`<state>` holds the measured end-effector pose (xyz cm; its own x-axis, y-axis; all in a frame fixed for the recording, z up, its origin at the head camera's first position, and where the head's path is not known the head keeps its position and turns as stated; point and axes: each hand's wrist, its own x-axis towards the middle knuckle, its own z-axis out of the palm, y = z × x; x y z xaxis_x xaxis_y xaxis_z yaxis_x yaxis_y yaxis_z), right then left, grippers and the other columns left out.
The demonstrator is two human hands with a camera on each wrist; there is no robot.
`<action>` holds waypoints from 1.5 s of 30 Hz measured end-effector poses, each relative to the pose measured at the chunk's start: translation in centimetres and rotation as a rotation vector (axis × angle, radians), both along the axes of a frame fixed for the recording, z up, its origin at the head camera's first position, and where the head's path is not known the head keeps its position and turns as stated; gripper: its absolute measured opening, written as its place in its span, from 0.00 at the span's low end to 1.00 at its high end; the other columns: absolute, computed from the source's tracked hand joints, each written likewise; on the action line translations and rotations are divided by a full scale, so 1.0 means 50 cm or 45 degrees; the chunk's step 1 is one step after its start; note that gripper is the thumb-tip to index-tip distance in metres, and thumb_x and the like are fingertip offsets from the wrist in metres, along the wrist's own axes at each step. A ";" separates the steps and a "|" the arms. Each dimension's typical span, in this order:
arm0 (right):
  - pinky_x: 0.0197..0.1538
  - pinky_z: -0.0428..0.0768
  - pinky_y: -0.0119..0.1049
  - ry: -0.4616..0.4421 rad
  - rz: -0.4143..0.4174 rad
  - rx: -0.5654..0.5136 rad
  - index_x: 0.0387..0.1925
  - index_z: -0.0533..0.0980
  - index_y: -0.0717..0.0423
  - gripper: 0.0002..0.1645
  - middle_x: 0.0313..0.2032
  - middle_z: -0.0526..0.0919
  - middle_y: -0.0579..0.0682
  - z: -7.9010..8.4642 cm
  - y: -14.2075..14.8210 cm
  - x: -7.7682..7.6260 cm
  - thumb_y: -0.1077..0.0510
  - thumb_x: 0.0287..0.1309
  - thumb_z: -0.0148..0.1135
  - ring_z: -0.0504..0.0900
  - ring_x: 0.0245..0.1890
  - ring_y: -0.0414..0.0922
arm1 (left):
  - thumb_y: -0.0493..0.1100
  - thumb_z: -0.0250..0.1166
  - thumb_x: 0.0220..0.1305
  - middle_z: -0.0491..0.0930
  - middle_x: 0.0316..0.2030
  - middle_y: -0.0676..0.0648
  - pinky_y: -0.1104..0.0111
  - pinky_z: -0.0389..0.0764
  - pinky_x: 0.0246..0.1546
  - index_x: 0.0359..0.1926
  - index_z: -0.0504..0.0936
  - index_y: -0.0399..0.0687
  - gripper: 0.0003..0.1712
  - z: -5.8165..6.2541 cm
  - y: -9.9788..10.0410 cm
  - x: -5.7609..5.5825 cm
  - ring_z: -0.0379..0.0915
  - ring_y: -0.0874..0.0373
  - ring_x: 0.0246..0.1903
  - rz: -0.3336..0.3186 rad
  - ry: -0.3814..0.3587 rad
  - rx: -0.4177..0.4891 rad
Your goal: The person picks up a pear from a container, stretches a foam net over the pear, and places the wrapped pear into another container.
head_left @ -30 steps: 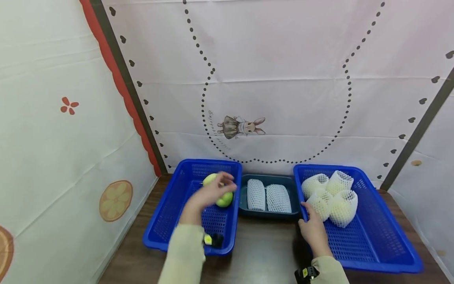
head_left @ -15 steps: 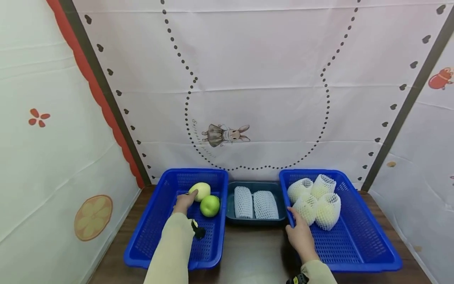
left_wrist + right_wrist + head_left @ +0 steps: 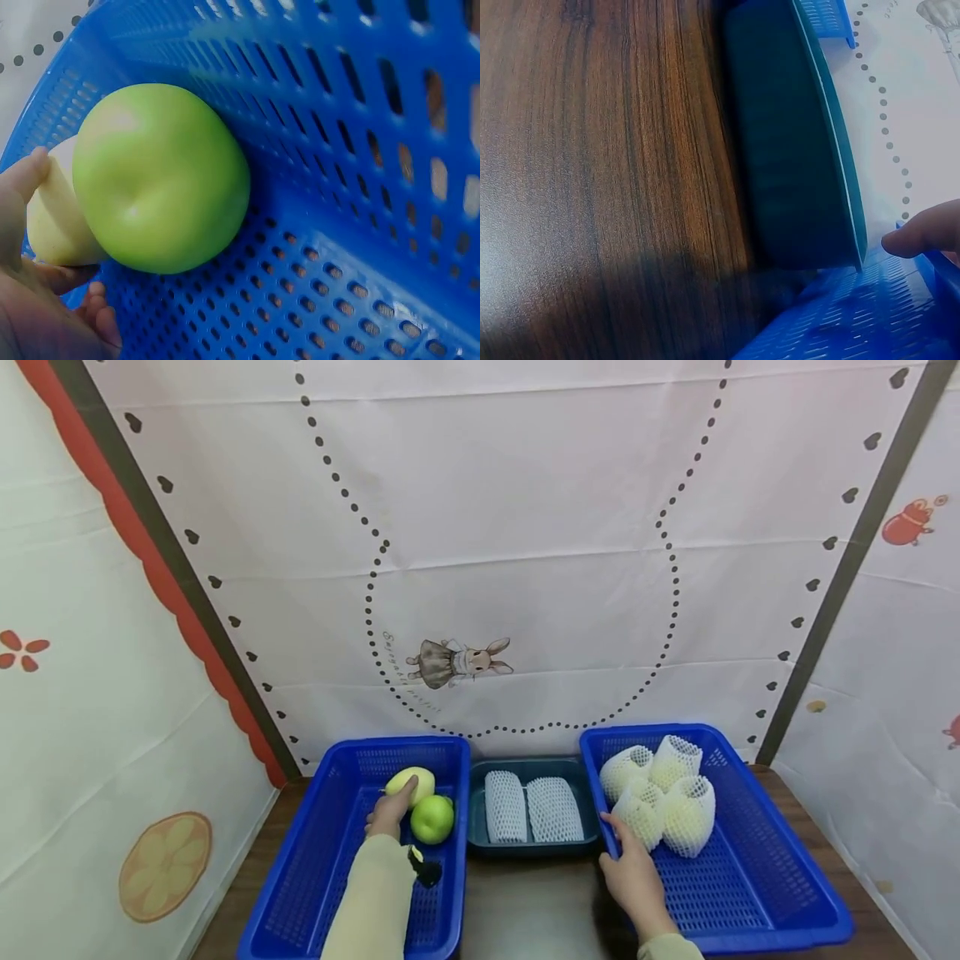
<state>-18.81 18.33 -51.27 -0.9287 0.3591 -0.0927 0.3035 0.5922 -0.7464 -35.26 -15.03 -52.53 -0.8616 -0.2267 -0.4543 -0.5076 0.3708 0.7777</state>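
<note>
In the left blue basket, my left hand holds a pale yellow oval fruit, thumb on one side and fingers curled beneath it, as the left wrist view shows. A green apple sits right beside that fruit, nearer the basket's inner wall. My right hand grips the left rim of the right blue basket; one digit shows at the rim in the right wrist view. Several pale fruits in white foam nets are grouped at the back left of that basket.
Between the baskets stands a dark green tray with two folded white foam nets lying in it. A patterned white cloth hangs behind and at both sides. The baskets and tray rest on a brown wooden table.
My left hand has come down onto the pale yellow fruit from above the left basket and now holds it. The right hand stays at its basket's rim. The head view has shifted.
</note>
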 end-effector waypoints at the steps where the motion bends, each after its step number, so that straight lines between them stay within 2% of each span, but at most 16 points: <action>1: 0.42 0.70 0.53 -0.007 0.001 -0.002 0.64 0.64 0.47 0.33 0.56 0.69 0.65 0.000 -0.002 0.002 0.64 0.55 0.55 0.71 0.46 0.58 | 0.71 0.52 0.56 0.32 0.63 0.19 0.38 0.35 0.59 0.68 0.40 0.25 0.62 -0.001 -0.001 0.003 0.24 0.26 0.63 0.009 0.003 0.007; 4: 0.41 0.70 0.53 -0.010 -0.001 -0.010 0.63 0.64 0.48 0.33 0.56 0.69 0.66 -0.002 -0.008 0.006 0.64 0.54 0.55 0.71 0.45 0.58 | 0.67 0.57 0.56 0.35 0.64 0.21 0.40 0.39 0.60 0.68 0.37 0.25 0.62 -0.002 -0.005 0.010 0.28 0.28 0.64 0.030 0.044 0.047; 7: 0.40 0.70 0.52 -0.002 -0.010 -0.024 0.63 0.65 0.48 0.33 0.55 0.69 0.66 -0.002 -0.008 0.007 0.64 0.54 0.55 0.71 0.43 0.58 | 0.63 0.62 0.55 0.43 0.64 0.23 0.45 0.47 0.62 0.67 0.37 0.25 0.62 -0.002 -0.007 0.015 0.39 0.30 0.64 0.061 0.136 0.080; 11: 0.39 0.71 0.50 0.007 -0.016 -0.032 0.63 0.64 0.48 0.33 0.55 0.69 0.66 -0.003 -0.006 0.007 0.65 0.54 0.55 0.72 0.42 0.57 | 0.55 0.67 0.53 0.56 0.57 0.25 0.49 0.58 0.59 0.63 0.45 0.25 0.54 -0.003 -0.019 0.024 0.55 0.34 0.57 0.110 0.273 0.085; 16: 0.39 0.71 0.51 0.041 0.006 -0.036 0.63 0.65 0.49 0.33 0.54 0.70 0.66 -0.005 -0.013 0.002 0.65 0.54 0.56 0.72 0.42 0.57 | 0.49 0.68 0.52 0.59 0.53 0.27 0.48 0.66 0.51 0.59 0.49 0.27 0.47 0.008 -0.059 0.039 0.61 0.36 0.51 0.117 0.335 0.034; 18: 0.40 0.71 0.51 0.054 0.011 -0.041 0.63 0.65 0.48 0.33 0.54 0.71 0.66 -0.005 -0.018 0.000 0.65 0.54 0.56 0.72 0.42 0.57 | 0.49 0.68 0.51 0.57 0.53 0.26 0.47 0.67 0.49 0.59 0.49 0.27 0.47 0.020 -0.078 0.045 0.60 0.35 0.51 0.084 0.333 -0.031; 20: 0.40 0.71 0.52 0.062 0.013 -0.038 0.62 0.66 0.48 0.33 0.53 0.71 0.66 -0.006 -0.021 -0.001 0.65 0.53 0.56 0.73 0.42 0.57 | 0.49 0.67 0.51 0.55 0.54 0.25 0.46 0.66 0.50 0.60 0.49 0.27 0.48 0.035 -0.092 0.051 0.58 0.33 0.52 0.015 0.320 -0.092; 23: 0.40 0.71 0.51 0.071 0.011 -0.030 0.62 0.66 0.48 0.33 0.52 0.73 0.64 -0.006 -0.021 0.001 0.65 0.53 0.56 0.73 0.42 0.56 | 0.49 0.67 0.52 0.54 0.56 0.25 0.45 0.66 0.50 0.63 0.48 0.30 0.49 0.059 -0.100 0.061 0.58 0.32 0.54 -0.166 0.308 -0.125; 26: 0.38 0.71 0.49 0.093 0.011 -0.023 0.62 0.67 0.49 0.33 0.51 0.73 0.63 -0.005 -0.019 0.002 0.65 0.53 0.56 0.74 0.40 0.55 | 0.49 0.68 0.53 0.55 0.58 0.28 0.46 0.68 0.49 0.65 0.48 0.33 0.50 0.087 -0.088 0.073 0.60 0.34 0.55 -0.337 0.338 -0.088; 29: 0.37 0.71 0.47 0.116 0.012 -0.018 0.62 0.66 0.49 0.33 0.50 0.74 0.62 -0.003 -0.016 0.002 0.65 0.52 0.56 0.74 0.38 0.54 | 0.47 0.69 0.52 0.57 0.60 0.30 0.47 0.68 0.49 0.66 0.50 0.37 0.48 0.115 -0.068 0.087 0.62 0.36 0.55 -0.409 0.389 -0.021; 36: 0.41 0.70 0.51 0.111 0.034 -0.031 0.63 0.65 0.51 0.32 0.52 0.72 0.63 -0.004 -0.008 0.004 0.64 0.55 0.56 0.73 0.43 0.56 | 0.45 0.69 0.52 0.56 0.62 0.37 0.48 0.66 0.53 0.66 0.52 0.43 0.46 0.163 -0.021 0.126 0.60 0.39 0.57 -0.425 0.469 0.101; 39: 0.42 0.70 0.52 0.117 0.045 -0.039 0.63 0.65 0.51 0.32 0.52 0.72 0.64 -0.003 -0.004 0.006 0.63 0.56 0.56 0.73 0.44 0.57 | 0.43 0.69 0.53 0.57 0.61 0.38 0.51 0.70 0.48 0.66 0.53 0.45 0.45 0.176 0.001 0.149 0.61 0.41 0.56 -0.416 0.494 0.181; 43: 0.42 0.70 0.51 0.113 0.045 -0.050 0.64 0.64 0.51 0.32 0.52 0.72 0.64 -0.001 0.001 0.008 0.63 0.56 0.56 0.72 0.44 0.57 | 0.40 0.68 0.53 0.56 0.60 0.39 0.59 0.74 0.38 0.66 0.54 0.46 0.43 0.179 0.038 0.190 0.62 0.42 0.52 -0.372 0.520 0.318; 45: 0.42 0.70 0.51 0.113 0.044 -0.051 0.64 0.64 0.51 0.32 0.52 0.72 0.64 0.001 0.004 0.009 0.63 0.57 0.56 0.72 0.43 0.57 | 0.39 0.69 0.53 0.56 0.60 0.39 0.59 0.74 0.39 0.65 0.55 0.46 0.42 0.172 0.056 0.209 0.63 0.42 0.52 -0.347 0.547 0.359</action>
